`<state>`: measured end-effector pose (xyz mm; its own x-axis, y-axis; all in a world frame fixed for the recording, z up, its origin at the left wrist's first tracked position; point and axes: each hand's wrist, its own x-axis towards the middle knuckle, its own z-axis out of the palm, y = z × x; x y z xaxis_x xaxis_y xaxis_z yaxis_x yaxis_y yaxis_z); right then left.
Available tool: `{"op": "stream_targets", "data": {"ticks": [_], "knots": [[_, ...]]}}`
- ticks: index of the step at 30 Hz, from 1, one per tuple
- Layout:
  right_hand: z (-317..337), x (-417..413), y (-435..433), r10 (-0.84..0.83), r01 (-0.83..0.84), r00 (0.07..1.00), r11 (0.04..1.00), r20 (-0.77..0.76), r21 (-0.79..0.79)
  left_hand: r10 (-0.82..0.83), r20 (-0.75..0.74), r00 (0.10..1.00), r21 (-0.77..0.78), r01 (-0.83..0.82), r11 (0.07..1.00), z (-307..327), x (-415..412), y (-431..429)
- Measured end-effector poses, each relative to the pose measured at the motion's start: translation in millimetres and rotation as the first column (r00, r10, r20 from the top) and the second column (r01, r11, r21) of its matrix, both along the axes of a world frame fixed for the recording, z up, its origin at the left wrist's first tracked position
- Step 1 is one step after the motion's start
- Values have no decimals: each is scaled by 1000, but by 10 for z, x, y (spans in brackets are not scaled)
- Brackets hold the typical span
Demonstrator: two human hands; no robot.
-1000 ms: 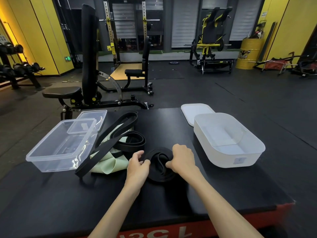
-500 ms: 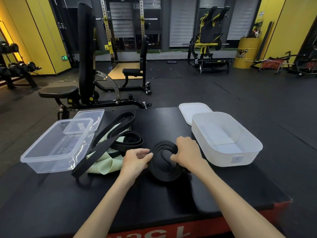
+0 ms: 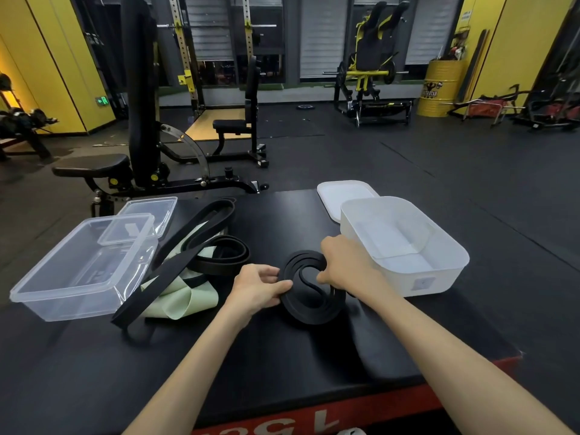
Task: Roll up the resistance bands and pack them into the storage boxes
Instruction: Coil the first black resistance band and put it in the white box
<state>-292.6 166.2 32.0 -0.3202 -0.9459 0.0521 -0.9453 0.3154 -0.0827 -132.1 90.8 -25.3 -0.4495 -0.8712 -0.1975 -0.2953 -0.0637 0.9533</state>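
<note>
My left hand (image 3: 257, 285) pinches the near rim of the coiled black band (image 3: 309, 288); my right hand (image 3: 343, 262) presses its far side, which I judge keeps the coil from springing open. It rests on the bench (image 3: 282, 356) beside the empty white box (image 3: 405, 246).

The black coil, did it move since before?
Yes. The coil has tipped up off the platform and edged closer to the white box, held by both hands.

Two bare forearms reach in from the bottom edge, slim and sleeveless as far as they show. The left hand (image 3: 257, 288) and right hand (image 3: 346, 262) wear no gloves, rings or watch.
</note>
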Motion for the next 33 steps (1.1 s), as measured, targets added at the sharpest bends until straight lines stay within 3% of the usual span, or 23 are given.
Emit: {"op": "stream_targets", "data": {"ticks": [5, 14, 22, 28, 33], "knots": [[-10, 0, 4, 17, -17, 1000, 1000, -12, -10, -51, -38, 998, 21, 52, 998, -10, 61, 27], [508, -497, -88, 31, -42, 997, 982, -64, -185, -156, -188, 970, -32, 153, 988, 530, -356, -80], [852, -1171, -21, -60, 43, 992, 987, -110, -156, -260, -199, 945, -72, 250, 965, 823, -1072, -64], [866, -1637, 51, -65, 56, 994, 994, -92, -98, -373, 38, 927, -251, 371, 894, 656, -1358, -76], [729, -1903, -55, -49, 43, 990, 998, -133, -52, -150, 103, 983, -486, 181, 855, 362, -1220, -187]]}}
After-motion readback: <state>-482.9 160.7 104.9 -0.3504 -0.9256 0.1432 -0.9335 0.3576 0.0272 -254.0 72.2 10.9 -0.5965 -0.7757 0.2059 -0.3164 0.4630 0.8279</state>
